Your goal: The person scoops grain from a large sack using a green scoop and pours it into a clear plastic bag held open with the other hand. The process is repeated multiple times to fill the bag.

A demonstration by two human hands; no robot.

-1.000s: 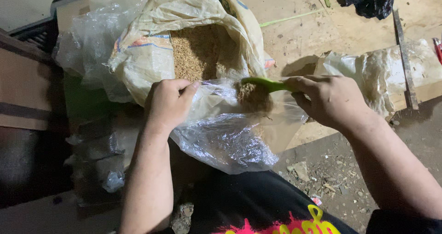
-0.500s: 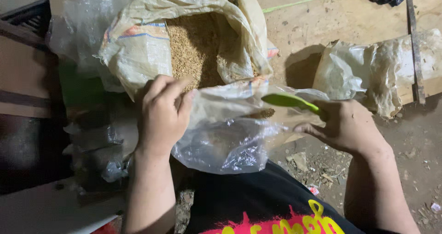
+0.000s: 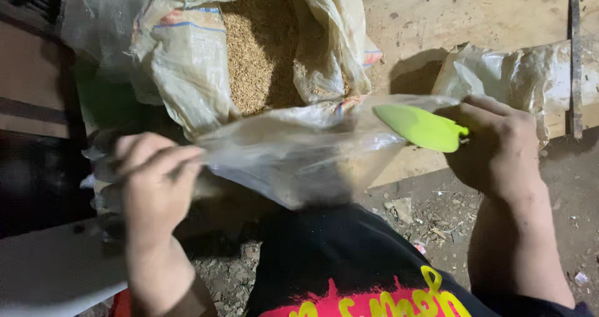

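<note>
Left hand (image 3: 156, 180) motion-blurred, fingertips indistinct; green scoop (image 3: 421, 126) handle hidden inside right hand (image 3: 496, 145); clear plastic bag (image 3: 299, 151) contents unreadable through film; grain sack (image 3: 249, 48) top cropped by frame edge.

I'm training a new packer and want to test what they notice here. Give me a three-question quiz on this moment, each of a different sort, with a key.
1. True or false: the green scoop is in the left hand.
2. What fills the big woven sack?
A. water
B. tan husked grain
C. nails
3. Fill in: both hands hold open a clear plastic ____.

Key
1. False. The right hand holds it.
2. B. The grain shows in the sack's open mouth.
3. bag.
</note>
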